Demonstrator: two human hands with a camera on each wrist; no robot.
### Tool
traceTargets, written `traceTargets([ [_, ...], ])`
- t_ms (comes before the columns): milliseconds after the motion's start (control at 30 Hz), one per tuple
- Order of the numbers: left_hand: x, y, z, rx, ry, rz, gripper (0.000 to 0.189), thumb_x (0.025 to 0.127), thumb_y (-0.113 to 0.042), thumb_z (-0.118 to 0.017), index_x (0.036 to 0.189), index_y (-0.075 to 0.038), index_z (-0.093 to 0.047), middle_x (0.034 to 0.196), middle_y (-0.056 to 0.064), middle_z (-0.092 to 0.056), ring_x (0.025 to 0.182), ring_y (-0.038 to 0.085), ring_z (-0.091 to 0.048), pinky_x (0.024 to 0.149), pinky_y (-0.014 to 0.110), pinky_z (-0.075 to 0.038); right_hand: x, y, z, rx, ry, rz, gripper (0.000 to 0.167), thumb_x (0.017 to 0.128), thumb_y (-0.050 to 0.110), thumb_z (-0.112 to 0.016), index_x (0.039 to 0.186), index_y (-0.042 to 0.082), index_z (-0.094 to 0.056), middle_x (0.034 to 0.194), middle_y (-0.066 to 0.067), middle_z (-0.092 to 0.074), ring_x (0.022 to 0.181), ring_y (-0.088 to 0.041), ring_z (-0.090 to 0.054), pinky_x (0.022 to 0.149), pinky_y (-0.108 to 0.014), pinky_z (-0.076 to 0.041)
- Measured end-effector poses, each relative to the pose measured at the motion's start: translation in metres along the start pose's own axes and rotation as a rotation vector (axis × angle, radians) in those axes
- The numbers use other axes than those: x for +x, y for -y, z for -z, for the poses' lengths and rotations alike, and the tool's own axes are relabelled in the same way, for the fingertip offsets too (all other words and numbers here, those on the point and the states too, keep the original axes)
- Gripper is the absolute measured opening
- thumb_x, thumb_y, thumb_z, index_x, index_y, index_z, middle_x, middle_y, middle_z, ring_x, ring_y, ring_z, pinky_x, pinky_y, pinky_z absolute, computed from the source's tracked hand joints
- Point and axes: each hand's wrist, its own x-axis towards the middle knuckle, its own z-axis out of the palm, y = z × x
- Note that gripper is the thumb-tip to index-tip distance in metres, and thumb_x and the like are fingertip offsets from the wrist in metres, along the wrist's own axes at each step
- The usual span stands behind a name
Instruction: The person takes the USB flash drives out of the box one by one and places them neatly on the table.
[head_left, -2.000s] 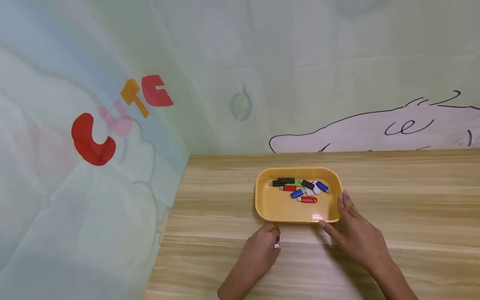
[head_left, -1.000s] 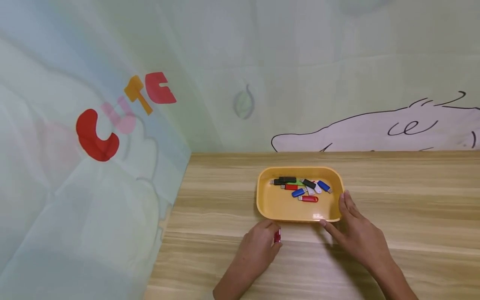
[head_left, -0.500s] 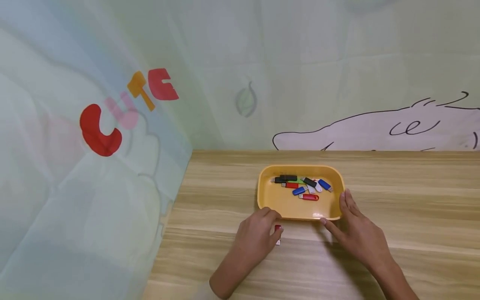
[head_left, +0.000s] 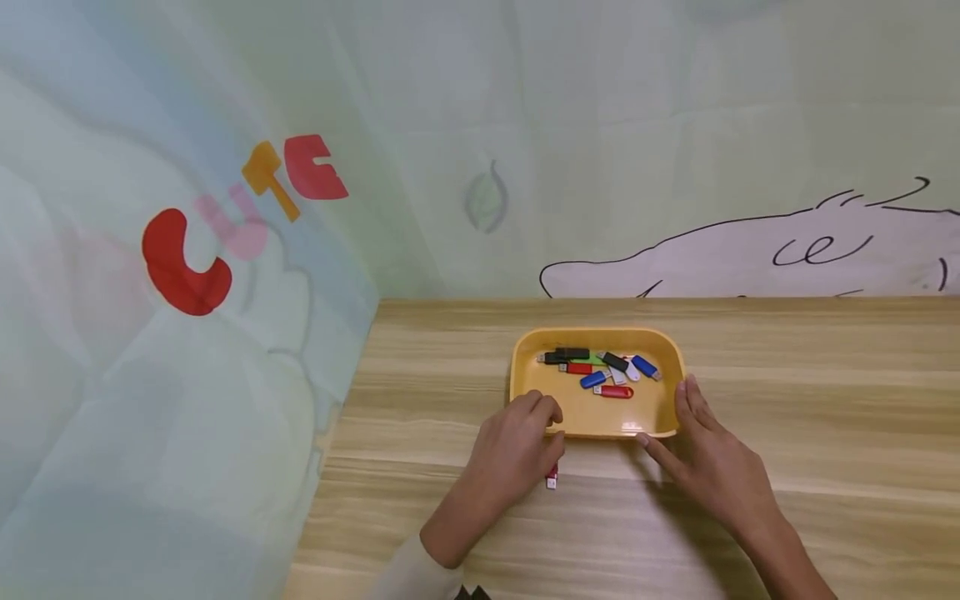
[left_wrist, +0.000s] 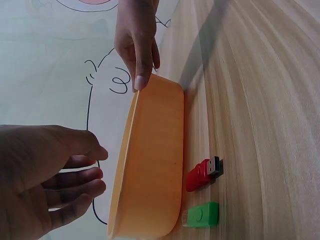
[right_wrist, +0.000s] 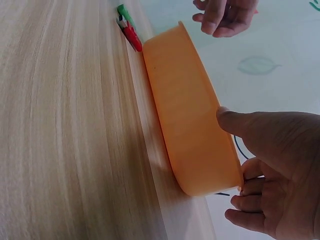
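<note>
Presumably for steadiness, the yellow tray [head_left: 585, 419] of USB sticks [head_left: 618, 392] was gripped at one corner by the right hand [head_left: 716, 471]; just outside, a red stick [left_wrist: 198, 176] and a green stick [left_wrist: 203, 215] were left lying, nothing being held by the loosely curled left hand [head_left: 513, 450].

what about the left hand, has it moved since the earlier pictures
Yes; in the head view the left hand has moved forward, closer to the back edge of the wooden table.

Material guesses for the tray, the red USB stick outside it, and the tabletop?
Tray: likely moulded plastic, smooth satin finish; rounded corners, soft glint inside.
Red USB stick: probably plastic body, slight shine; silvery plug looks like metal.
Tabletop: pale wood grain, low sheen; solid wood or laminate, can't tell.
</note>
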Motion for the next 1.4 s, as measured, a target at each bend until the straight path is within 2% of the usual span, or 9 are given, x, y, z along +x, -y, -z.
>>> traceTargets([
  [300, 0.012, 0.005, -0.006, 0.012, 0.037, 0.024, 0.021, 0.093, -0.028, -0.083, 0.106, -0.016, -0.072, 0.095, -0.004, -0.066, 0.074, 0.007, -0.05, 0.058, 0.014, -0.041, 0.002, 0.001, 0.001, -0.005, 0.005, -0.005, 0.105, 0.098, 0.065, -0.064, 0.164, -0.004, -0.022, 0.172, -0.026, -0.02, 0.142, -0.057, -0.044, 0.088, -0.069, -0.056],
  [467, 0.019, 0.01, -0.009, 0.038, 0.066, 0.046, 0.023, 0.094, -0.031, -0.082, 0.108, -0.016, -0.073, 0.097, -0.003, -0.067, 0.075, 0.009, -0.052, 0.06, 0.015, -0.044, 0.002, 0.002, 0.001, -0.004, 0.002, -0.003, 0.105, 0.098, 0.065, -0.065, 0.164, -0.004, -0.022, 0.172, -0.026, -0.02, 0.143, -0.056, -0.044, 0.089, -0.068, -0.056],
  [700, 0.034, 0.014, -0.013, 0.117, 0.063, 0.023, 0.023, 0.093, -0.032, -0.084, 0.107, -0.017, -0.074, 0.1, -0.003, -0.069, 0.08, 0.01, -0.059, 0.066, 0.017, -0.052, 0.003, 0.002, 0.0, -0.006, 0.004, -0.007, 0.106, 0.097, 0.066, -0.065, 0.165, -0.004, -0.021, 0.172, -0.026, -0.02, 0.144, -0.056, -0.043, 0.089, -0.068, -0.056],
  [900, 0.046, 0.016, -0.016, 0.125, 0.073, 0.024, 0.021, 0.093, -0.031, -0.083, 0.106, -0.016, -0.075, 0.1, -0.002, -0.07, 0.08, 0.011, -0.061, 0.065, 0.02, -0.053, 0.003, 0.001, -0.001, -0.009, 0.009, -0.013, 0.107, 0.097, 0.067, -0.065, 0.165, -0.004, -0.021, 0.172, -0.026, -0.02, 0.145, -0.056, -0.042, 0.092, -0.068, -0.055],
  [1100, 0.058, 0.014, -0.02, 0.13, 0.094, 0.018, 0.02, 0.094, -0.032, -0.082, 0.105, -0.016, -0.076, 0.1, -0.002, -0.07, 0.081, 0.011, -0.062, 0.069, 0.021, -0.056, 0.003, 0.001, -0.002, -0.005, -0.026, 0.011, 0.105, 0.097, 0.062, -0.069, 0.164, -0.005, -0.025, 0.171, -0.027, -0.023, 0.139, -0.055, -0.05, 0.088, -0.066, -0.057],
  [1400, 0.073, 0.016, -0.023, 0.133, 0.11, 0.008, 0.019, 0.094, -0.03, -0.082, 0.105, -0.016, -0.076, 0.095, -0.003, -0.068, 0.076, 0.009, -0.058, 0.063, 0.02, -0.052, 0.004, 0.0, -0.002, 0.002, -0.001, -0.01, 0.107, 0.097, 0.065, -0.067, 0.164, -0.004, -0.022, 0.171, -0.027, -0.022, 0.139, -0.057, -0.048, 0.089, -0.067, -0.056],
])
